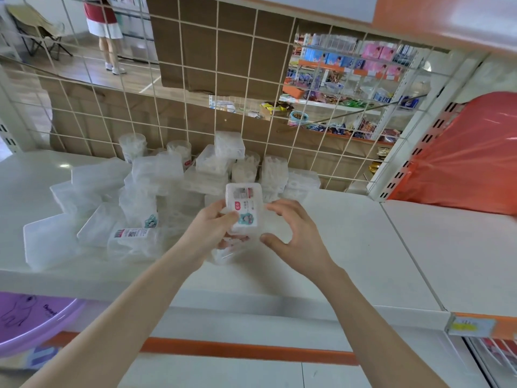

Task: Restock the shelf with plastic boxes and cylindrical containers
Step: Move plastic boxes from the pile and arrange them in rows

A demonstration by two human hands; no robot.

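Fingers [225,217] of the left hand [212,231] are curled round a small clear plastic box [242,204], pinching its left side, with its red-and-white label and teal sticker facing up. The right hand [293,236] is cupped just right of that box, its fingers [282,207] bent and spread and the thumb held apart below. Whether its fingertips touch the box cannot be told. The box is held above the front part of the white shelf [349,233].

Just left of the held box and behind it, a loose heap of clear plastic boxes [98,177] lies on the shelf, some flat, some tilted. One of them, a barcode-labelled box [131,236], lies nearest the left wrist. Behind the held box, at the back of the heap, stand two cylindrical containers [133,145]. Further behind it rises a white wire grid panel [279,130] with brown cardboard [212,46] beyond. Well to the right of the held box sits an orange-red plastic bag [470,158]. Below and far left of the box a purple basin [28,317] shows, and below and far right a yellow price tag [472,326].
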